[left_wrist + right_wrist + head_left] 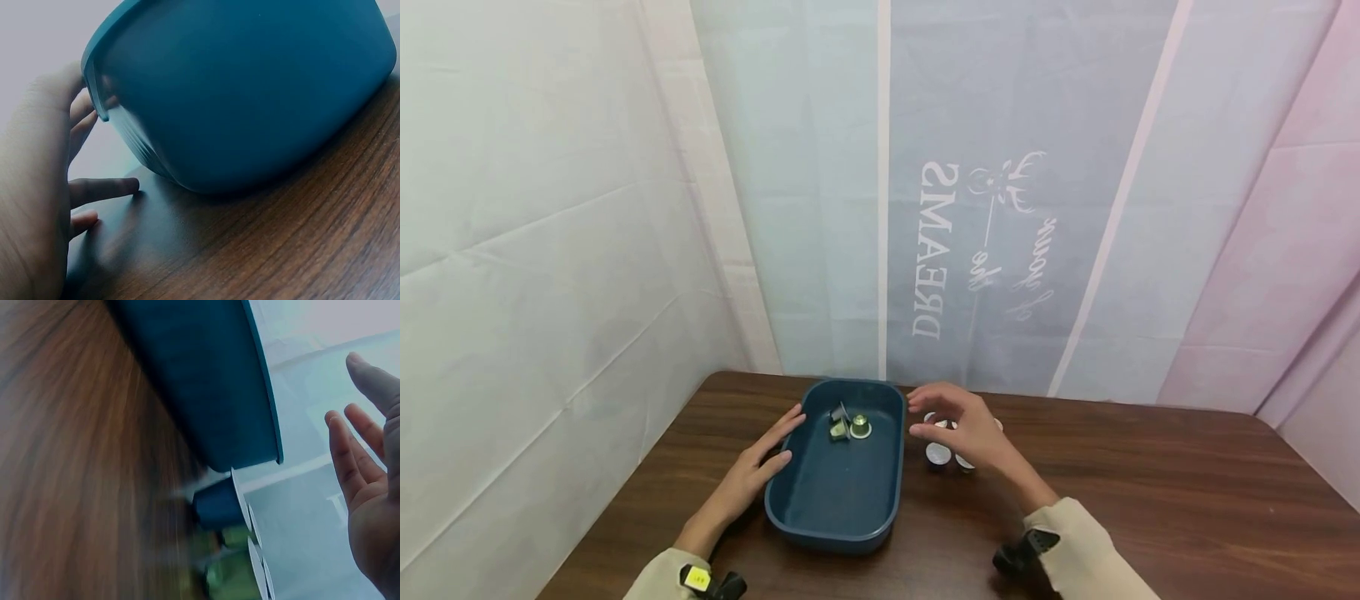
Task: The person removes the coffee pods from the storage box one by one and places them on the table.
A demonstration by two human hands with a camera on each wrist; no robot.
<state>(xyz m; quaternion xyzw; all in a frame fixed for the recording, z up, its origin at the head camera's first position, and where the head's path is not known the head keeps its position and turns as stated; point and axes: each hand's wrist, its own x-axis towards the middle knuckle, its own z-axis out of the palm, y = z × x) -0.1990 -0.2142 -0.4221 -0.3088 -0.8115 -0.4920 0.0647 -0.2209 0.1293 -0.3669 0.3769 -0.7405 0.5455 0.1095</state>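
Observation:
A dark blue rectangular tub (838,508) stands on the table. Inside it, toward the far end, lie green coffee capsules (860,426) and a greyish one (839,412). My left hand (751,471) rests along the tub's left side, thumb and fingers spread at the rim. Beyond the opposite side, my right hand (962,423) hovers over a group of coffee capsules (937,454), fingers loosely bent and nothing between them. In the right wrist view a blue capsule (219,505) and green capsules (234,575) stand lids up near the tub; the hand partly hides the group in the head view.
The brown wooden table (1150,500) reaches right of the capsules. A pale printed curtain (1000,125) hangs along its far edge, and a white one (550,250) is on the left. Both wrists carry black camera mounts (1026,552).

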